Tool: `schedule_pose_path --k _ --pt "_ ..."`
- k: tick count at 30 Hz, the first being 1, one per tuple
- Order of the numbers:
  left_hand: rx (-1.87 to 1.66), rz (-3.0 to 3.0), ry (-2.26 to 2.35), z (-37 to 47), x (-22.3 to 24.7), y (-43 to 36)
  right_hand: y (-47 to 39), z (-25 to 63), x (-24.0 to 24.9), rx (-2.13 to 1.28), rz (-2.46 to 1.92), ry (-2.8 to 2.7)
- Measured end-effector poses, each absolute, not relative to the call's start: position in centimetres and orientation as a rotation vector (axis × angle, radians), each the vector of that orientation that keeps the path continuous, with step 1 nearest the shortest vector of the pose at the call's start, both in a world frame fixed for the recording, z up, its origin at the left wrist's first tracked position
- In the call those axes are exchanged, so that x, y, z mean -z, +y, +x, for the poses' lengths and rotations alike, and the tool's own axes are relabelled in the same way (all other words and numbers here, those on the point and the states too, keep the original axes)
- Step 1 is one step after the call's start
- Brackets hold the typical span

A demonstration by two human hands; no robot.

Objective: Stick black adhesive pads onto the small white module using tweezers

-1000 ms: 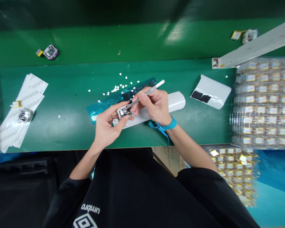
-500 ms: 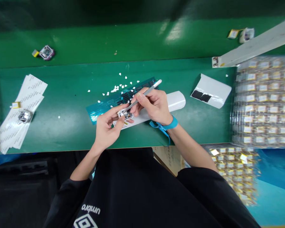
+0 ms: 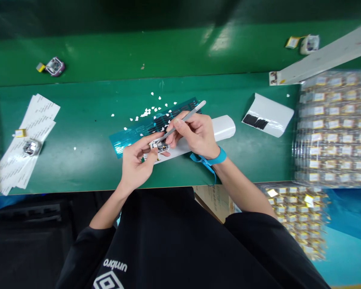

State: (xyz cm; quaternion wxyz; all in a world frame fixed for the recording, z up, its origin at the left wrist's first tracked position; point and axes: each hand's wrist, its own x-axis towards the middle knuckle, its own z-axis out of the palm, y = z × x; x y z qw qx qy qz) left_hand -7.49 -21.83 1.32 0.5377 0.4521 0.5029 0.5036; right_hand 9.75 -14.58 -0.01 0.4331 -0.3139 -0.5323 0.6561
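Several printed white strips (image 3: 19,164) lie overlapped at the left end of your green bench (image 3: 87,168), with a small yellow-edged piece (image 3: 20,133) and a silvery rounded part (image 3: 31,147) resting on them. Farther back, a purple-rimmed unit (image 3: 54,66) sits open beside the yellow tab (image 3: 40,67) joined to it. Toward the middle, small white pieces (image 3: 146,112) are scattered on the bench and partly over a slanting blue film (image 3: 123,142) with dark markings.

Your left hand (image 3: 136,164) pinches a small white-cased device (image 3: 163,147) between thumb and fingers, its circuitry facing up, above the near end of a long white sheet (image 3: 224,127). Your right hand (image 3: 195,132) is closed pen-fashion on a slim metal tool (image 3: 192,112), its tip down at the device; you cannot tell here whether it touches. Your two hands are close together, and a blue strap (image 3: 218,156) circles your right wrist.

Right of that lies a curled white sheet (image 3: 272,116) bearing black strips. At the far right, beneath a slanting pale beam (image 3: 325,58), clear trays (image 3: 339,128) hold rows of yellow-and-white pieces, with another filled tray (image 3: 299,220) lower down, off the bench edge.
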Motion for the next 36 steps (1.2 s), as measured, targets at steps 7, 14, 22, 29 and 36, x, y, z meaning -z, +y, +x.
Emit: schedule_pose_path --k 7,14,22,29,36 --pt "-1.137 1.029 1.214 -7.6 -1.0 -22.3 -14.1 10.7 -0.1 -1.576 -0.829 -1.455" --pt "-1.065 1.327 1.426 -10.1 -1.2 -23.6 -13.4 11.6 0.0 -1.157 -0.972 -1.621" --pt "-0.716 1.988 1.408 -11.9 -0.5 -20.4 -12.9 10.7 1.8 -1.088 -1.017 -1.852" --pt "-0.556 2.088 1.319 -12.3 0.4 -19.3 -12.6 11.1 2.9 -0.923 -0.917 -2.013" --pt "-0.606 2.13 1.297 -12.4 0.9 -19.0 -12.6 10.7 3.4 -0.767 -0.786 -1.944"
